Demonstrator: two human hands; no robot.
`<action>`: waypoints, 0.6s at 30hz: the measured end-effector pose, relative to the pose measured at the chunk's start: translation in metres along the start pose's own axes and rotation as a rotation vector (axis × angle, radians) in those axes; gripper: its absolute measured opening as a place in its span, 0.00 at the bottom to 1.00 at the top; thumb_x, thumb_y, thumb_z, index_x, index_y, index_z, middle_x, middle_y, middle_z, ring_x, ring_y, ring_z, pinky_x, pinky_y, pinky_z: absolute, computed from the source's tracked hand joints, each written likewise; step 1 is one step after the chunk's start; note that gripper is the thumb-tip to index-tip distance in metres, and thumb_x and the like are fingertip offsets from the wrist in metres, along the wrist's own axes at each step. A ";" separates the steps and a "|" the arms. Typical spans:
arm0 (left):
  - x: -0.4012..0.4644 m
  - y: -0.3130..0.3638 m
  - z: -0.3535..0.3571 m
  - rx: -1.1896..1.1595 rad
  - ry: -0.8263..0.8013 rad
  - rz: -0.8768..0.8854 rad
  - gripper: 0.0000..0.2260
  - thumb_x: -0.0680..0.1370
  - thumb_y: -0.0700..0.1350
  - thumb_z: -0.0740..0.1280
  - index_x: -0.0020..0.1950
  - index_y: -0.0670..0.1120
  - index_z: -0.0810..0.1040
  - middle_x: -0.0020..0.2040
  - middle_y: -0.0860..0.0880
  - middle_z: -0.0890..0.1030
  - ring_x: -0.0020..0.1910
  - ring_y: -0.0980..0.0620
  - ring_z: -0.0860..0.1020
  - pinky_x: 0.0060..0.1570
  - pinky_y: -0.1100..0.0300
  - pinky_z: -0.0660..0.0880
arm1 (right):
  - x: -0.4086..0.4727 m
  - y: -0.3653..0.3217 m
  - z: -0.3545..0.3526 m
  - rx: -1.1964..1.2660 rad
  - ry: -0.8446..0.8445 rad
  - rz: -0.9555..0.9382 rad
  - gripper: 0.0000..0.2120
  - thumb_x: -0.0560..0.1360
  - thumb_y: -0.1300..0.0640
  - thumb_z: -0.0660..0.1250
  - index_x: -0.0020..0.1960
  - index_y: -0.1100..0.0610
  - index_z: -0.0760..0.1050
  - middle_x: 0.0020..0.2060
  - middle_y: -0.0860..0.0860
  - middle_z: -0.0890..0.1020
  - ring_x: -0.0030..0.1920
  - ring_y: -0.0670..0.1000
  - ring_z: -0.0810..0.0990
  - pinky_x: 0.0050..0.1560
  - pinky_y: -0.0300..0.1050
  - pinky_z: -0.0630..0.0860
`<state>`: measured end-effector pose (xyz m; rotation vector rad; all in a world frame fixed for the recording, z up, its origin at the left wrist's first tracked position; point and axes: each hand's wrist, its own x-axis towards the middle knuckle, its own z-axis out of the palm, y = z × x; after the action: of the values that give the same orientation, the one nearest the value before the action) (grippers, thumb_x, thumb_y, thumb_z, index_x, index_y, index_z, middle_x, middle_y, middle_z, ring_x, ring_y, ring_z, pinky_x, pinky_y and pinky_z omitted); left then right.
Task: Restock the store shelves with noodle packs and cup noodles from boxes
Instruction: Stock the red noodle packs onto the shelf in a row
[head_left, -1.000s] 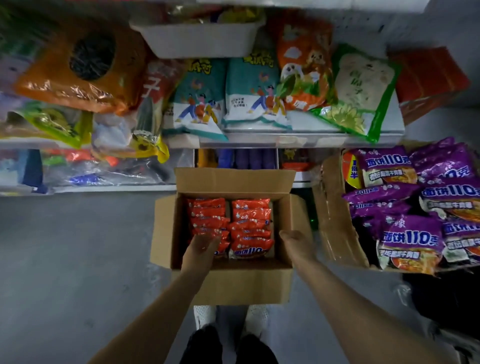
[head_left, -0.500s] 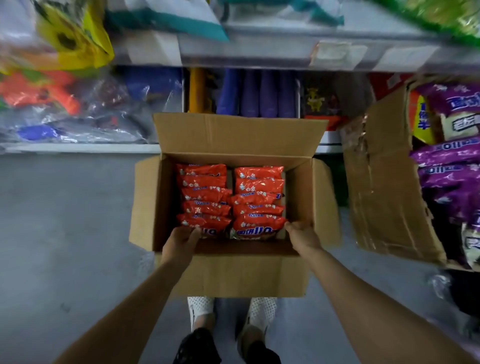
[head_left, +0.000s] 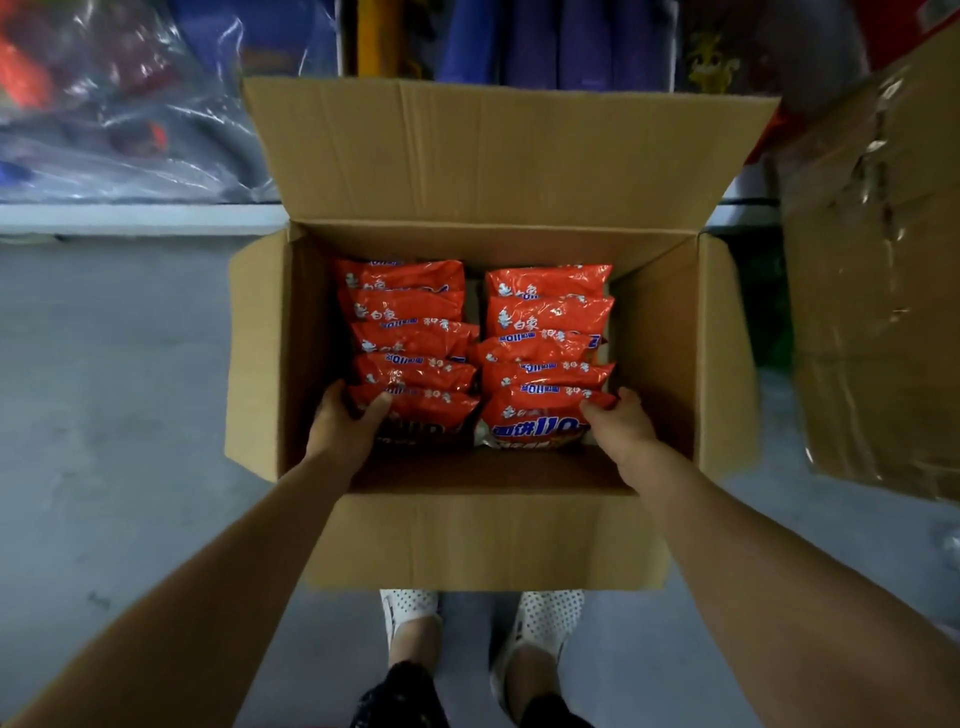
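Compared with the frame half a second earlier, the view sits closer to the open cardboard box (head_left: 483, 540): the box fills more of the field, the upper shelf edge is out of view, and both hands have moved from the near rim down into the box onto the packs.

The left hand (head_left: 343, 431) curls around the left end of the nearest pack in the left column (head_left: 426, 410), thumb on its top face. The right hand (head_left: 621, 431) pinches the right edge of the nearest pack in the right column (head_left: 535, 421), fingers curled. Both grips are narrow and closed on the wrappers.

The orange noodle packs (head_left: 545, 312) stand in two columns inside the box, overlapping like shingles. The wrappers are glossy, crinkled film with white and blue print. The box is plain brown corrugated board, matte, with four flaps folded outward; the far flap (head_left: 498, 150) stands upright.

A second cardboard box (head_left: 883, 312) at the right bears wrinkled clear tape. Behind, the low shelf (head_left: 130, 215) holds goods in shiny clear plastic. The floor (head_left: 104, 389) is smooth grey. White perforated shoes (head_left: 550, 618) show below the box.
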<state>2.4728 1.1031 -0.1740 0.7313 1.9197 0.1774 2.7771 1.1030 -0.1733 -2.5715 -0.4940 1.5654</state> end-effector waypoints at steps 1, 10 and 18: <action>0.003 -0.001 0.001 0.001 0.004 -0.015 0.35 0.78 0.58 0.69 0.80 0.50 0.59 0.73 0.42 0.70 0.70 0.37 0.71 0.65 0.43 0.71 | 0.001 0.000 0.003 0.035 0.020 0.030 0.35 0.79 0.49 0.69 0.80 0.53 0.56 0.71 0.56 0.74 0.69 0.60 0.75 0.65 0.58 0.72; 0.020 -0.011 0.005 -0.019 -0.045 -0.079 0.35 0.73 0.50 0.77 0.77 0.49 0.65 0.69 0.43 0.74 0.68 0.40 0.73 0.66 0.42 0.72 | 0.021 0.010 0.016 0.005 0.005 0.031 0.20 0.76 0.57 0.73 0.66 0.53 0.75 0.62 0.54 0.81 0.61 0.57 0.80 0.63 0.57 0.77; 0.028 -0.014 0.008 -0.034 -0.028 -0.110 0.31 0.72 0.44 0.78 0.72 0.47 0.70 0.66 0.43 0.76 0.66 0.40 0.74 0.63 0.46 0.72 | 0.029 0.013 0.021 -0.205 -0.066 -0.021 0.22 0.74 0.64 0.75 0.67 0.57 0.77 0.63 0.57 0.81 0.64 0.59 0.78 0.64 0.54 0.73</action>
<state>2.4658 1.1060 -0.2059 0.6012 1.9200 0.1302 2.7734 1.0981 -0.2108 -2.6558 -0.7219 1.6792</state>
